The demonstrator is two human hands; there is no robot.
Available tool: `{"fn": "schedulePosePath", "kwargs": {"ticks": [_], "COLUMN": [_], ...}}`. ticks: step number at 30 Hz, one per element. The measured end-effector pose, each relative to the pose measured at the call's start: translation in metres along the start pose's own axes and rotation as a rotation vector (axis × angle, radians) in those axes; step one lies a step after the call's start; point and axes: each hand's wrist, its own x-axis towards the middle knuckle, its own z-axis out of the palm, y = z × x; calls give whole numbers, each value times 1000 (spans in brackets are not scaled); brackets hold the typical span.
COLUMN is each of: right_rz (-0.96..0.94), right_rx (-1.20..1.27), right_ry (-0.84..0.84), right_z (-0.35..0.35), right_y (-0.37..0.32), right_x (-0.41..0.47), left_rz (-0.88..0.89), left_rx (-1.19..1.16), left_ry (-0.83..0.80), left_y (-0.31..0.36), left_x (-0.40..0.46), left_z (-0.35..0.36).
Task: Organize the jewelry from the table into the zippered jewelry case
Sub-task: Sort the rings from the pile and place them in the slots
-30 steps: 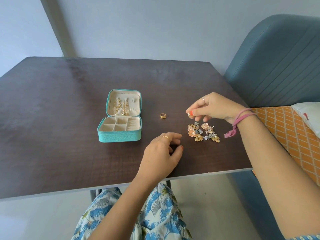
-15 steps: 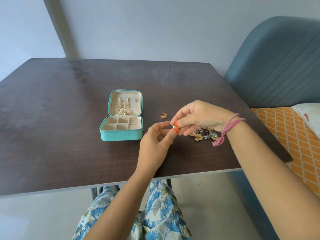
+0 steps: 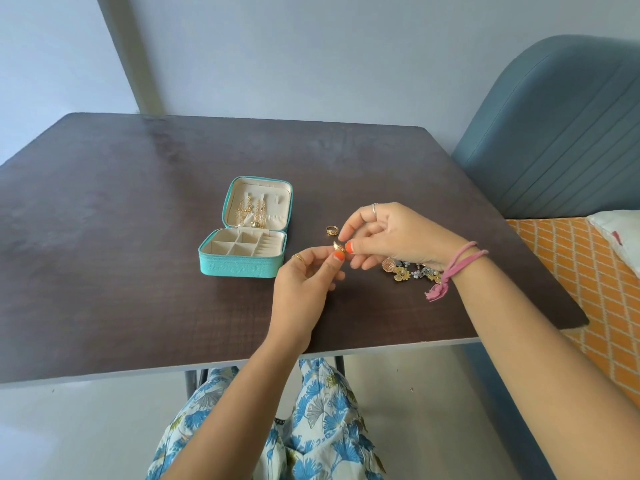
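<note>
A teal zippered jewelry case [image 3: 242, 265] lies open on the dark table [image 3: 121, 237], its cream compartments bare and gold dangling earrings hung in its lid. Just right of the case, my left hand [image 3: 304, 282] and my right hand [image 3: 391, 237] meet above the table. Both pinch one small gold earring [image 3: 338, 246] between thumb and fingertips. A gold ring [image 3: 332, 230] lies on the table behind them. A pile of gold and flower-shaped earrings [image 3: 405, 270] sits under my right wrist, partly hidden by it.
A blue upholstered chair [image 3: 554, 133] stands right of the table, beside an orange patterned cushion [image 3: 588, 271]. The table's near edge [image 3: 138, 372] runs above my lap. A grey post rises behind the table at the wall.
My right hand lifted a gold earring from the pile and carried it left. My left hand rose from the table to meet it, and both now pinch the piece.
</note>
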Motion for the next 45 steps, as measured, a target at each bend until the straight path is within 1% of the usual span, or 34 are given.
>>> {"fn": "schedulePosePath", "kwargs": {"ticks": [3, 6, 9, 12, 14, 17, 19, 22, 25, 27, 30, 33, 36, 40, 45], "right_rz": [-58, -120, -170, -188, -178, -103, -77, -64, -68, -82, -88, -75, -35, 16, -8], "right_rx": [-83, -158, -277, -390, -558, -859, -957, -971, -921, -829, -740, -755, -766, -768, -805], "right_ry": [-7, 76, 108, 144, 157, 95, 59, 23, 15, 46, 146, 190, 182, 156, 193], "right_z": [1, 3, 5, 1, -3, -5, -2, 4, 3, -5, -27, -47, -57, -57, -49], "right_y": [2, 8, 13, 14, 16, 17, 16, 15, 13, 11, 12, 20, 33, 49, 54], "right_x": [0, 3, 7, 12, 19, 30, 37, 45, 47, 44, 30, 9, -11, -23, -22], "left_rz": [-16, -32, -33, -7, 35, 146, 189, 187, 202, 215, 218, 244, 282, 330, 329], "left_rx": [-36, -63, -22, 111, 263, 470, 532, 550, 570, 600, 637, 706, 783, 861, 884], "left_ry": [24, 35, 44, 35, -3, -67, -89, -102, -111, -115, -126, -174, -216, -250, -245], "left_y": [0, 0, -1, -2, -3, -2, -2, -2, -1, -1, -1, -2, -4, -6, -6], "left_x": [-1, -1, -1, -1, -3, -7, -9, -7, -8, -9, -9, -9, -9, -8, -6], "left_z": [0, 0, 1, 3, 5, 10, 12, 11, 11, 11, 12, 13, 14, 16, 16]}}
